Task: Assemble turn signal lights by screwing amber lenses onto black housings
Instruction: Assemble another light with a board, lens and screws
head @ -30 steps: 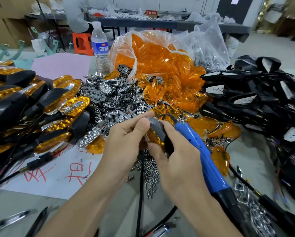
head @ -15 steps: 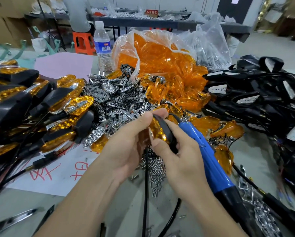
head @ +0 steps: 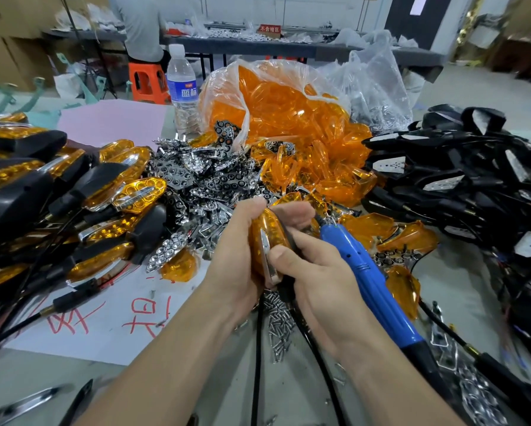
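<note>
Centrally, above the screws [head: 279, 321] heaped near the worktop's [head: 42, 373] front edge, the left hand [head: 236, 256] grips the amber-lensed turn signal light [head: 268, 235]. The right hand [head: 322, 278] pinches its near end and seemingly also cradles the blue screwdriver [head: 368, 278].

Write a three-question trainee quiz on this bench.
1. True or false: the water bottle lies on its side.
2. What do the left hand and the right hand hold between them? A) a bag of lenses B) a turn signal light C) a marker pen
3. Fill in: the pile of black housings lies to the person's ____, the finished lights to the ____.

Key: 1 false, it stands upright. 2 B; the right hand also carries the blue screwdriver. 3 right, left.
</note>
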`<state>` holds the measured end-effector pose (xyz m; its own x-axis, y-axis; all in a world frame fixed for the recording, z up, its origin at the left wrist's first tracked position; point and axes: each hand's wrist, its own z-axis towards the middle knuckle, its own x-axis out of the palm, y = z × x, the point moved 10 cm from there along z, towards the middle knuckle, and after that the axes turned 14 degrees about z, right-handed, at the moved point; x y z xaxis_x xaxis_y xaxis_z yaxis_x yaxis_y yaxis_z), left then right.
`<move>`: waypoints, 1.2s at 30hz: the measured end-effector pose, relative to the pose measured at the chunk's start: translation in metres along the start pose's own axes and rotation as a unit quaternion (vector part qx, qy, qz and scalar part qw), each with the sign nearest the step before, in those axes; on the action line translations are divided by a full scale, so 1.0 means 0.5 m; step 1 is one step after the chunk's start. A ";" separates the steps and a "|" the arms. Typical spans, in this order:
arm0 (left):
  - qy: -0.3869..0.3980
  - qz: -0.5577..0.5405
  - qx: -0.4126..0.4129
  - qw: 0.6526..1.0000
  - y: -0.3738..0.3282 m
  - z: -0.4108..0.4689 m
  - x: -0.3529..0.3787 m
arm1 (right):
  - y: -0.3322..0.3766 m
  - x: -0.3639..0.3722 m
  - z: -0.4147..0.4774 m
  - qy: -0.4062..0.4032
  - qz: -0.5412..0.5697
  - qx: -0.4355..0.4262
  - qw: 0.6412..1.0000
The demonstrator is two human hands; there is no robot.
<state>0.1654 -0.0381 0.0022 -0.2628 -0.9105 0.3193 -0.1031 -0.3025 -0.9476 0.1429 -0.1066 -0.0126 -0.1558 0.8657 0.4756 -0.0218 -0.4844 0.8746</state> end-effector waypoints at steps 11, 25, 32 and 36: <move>-0.093 -0.036 0.003 0.995 0.010 0.015 -0.040 | -0.030 0.014 -0.009 -0.071 0.106 0.052 0.990; -0.027 -0.004 0.002 1.000 0.002 0.002 -0.013 | 0.038 0.010 -0.002 -0.049 -0.136 -0.035 0.989; 0.089 -0.075 0.030 0.993 -0.020 -0.018 0.030 | 0.089 0.016 -0.021 -0.017 -0.175 -0.118 0.977; 0.059 -0.080 0.030 0.995 -0.013 -0.013 0.037 | 0.093 0.011 -0.028 -0.031 -0.204 -0.123 0.971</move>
<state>0.1551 -0.0513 0.0145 -0.3588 -0.8107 0.4627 -0.0966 -0.4608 -0.8822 0.1274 -0.1259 0.0294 -0.0257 0.9941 0.1050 -0.3050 -0.1078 0.9462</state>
